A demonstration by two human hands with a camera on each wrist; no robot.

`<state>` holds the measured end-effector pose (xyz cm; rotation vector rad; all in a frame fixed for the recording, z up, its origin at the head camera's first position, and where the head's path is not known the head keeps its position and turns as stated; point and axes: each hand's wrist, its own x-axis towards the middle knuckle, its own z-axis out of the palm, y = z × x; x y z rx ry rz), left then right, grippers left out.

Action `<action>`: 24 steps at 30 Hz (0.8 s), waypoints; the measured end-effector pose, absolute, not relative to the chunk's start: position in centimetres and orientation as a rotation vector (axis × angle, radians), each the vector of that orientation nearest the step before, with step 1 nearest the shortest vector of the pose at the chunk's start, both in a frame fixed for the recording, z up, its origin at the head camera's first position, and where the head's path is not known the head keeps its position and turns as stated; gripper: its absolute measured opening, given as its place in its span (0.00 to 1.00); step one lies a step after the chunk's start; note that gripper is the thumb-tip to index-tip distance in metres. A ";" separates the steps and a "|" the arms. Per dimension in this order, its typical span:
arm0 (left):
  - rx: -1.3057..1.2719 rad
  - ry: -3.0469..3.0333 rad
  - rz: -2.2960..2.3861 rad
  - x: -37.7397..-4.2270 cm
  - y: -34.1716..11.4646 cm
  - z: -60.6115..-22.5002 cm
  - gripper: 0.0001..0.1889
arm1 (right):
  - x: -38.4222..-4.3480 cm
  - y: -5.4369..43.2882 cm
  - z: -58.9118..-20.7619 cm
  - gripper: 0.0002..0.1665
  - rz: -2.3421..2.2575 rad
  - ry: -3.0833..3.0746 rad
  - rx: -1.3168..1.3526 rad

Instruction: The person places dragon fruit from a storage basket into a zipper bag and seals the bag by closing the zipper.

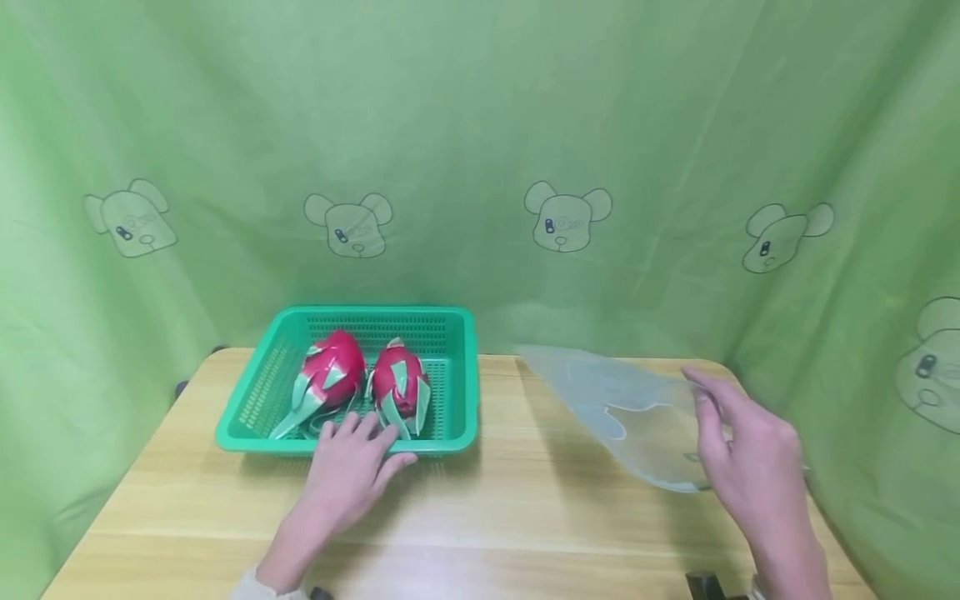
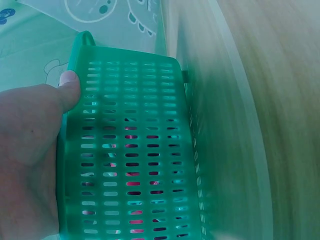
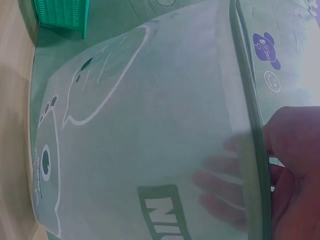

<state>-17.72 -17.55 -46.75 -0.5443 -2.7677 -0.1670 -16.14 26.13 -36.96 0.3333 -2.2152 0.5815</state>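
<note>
A green plastic basket (image 1: pixel 459 446) with slotted walls stands on the table at the left. Inside it lie two red dragon fruits, one at the left (image 1: pixel 335 367) and one at the right (image 1: pixel 400 383), with pale green scales. My left hand (image 1: pixel 351 467) grips the basket's front rim, fingers over the edge and thumb (image 2: pixel 70 90) along the rim's outer side. My right hand (image 1: pixel 757 454) holds a frosted, see-through zip bag (image 3: pixel 160 110) by its zip edge. Its fingers show through the film. White cartoon outlines and a green printed label mark the bag, which hangs tilted over the table.
The wooden table (image 1: pixel 480 533) has rounded far corners. A green curtain (image 1: pixel 465 125) printed with bear heads hangs close behind it and at both sides. A black object (image 1: pixel 705 585) shows by the right wrist at the lower edge of the head view.
</note>
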 end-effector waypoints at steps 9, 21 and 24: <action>-0.586 -2.716 -0.230 -18.1 -17.7 -47.0 0.15 | -16.4 26.8 -36.2 0.17 0.601 -2.172 0.271; -0.672 -2.628 -0.244 -18.2 -18.2 -47.4 0.16 | -15.3 27.5 -36.0 0.16 0.607 -2.137 0.201; -0.653 -2.634 -0.249 -18.2 -18.1 -47.4 0.18 | -15.4 27.6 -35.6 0.16 0.597 -2.117 0.198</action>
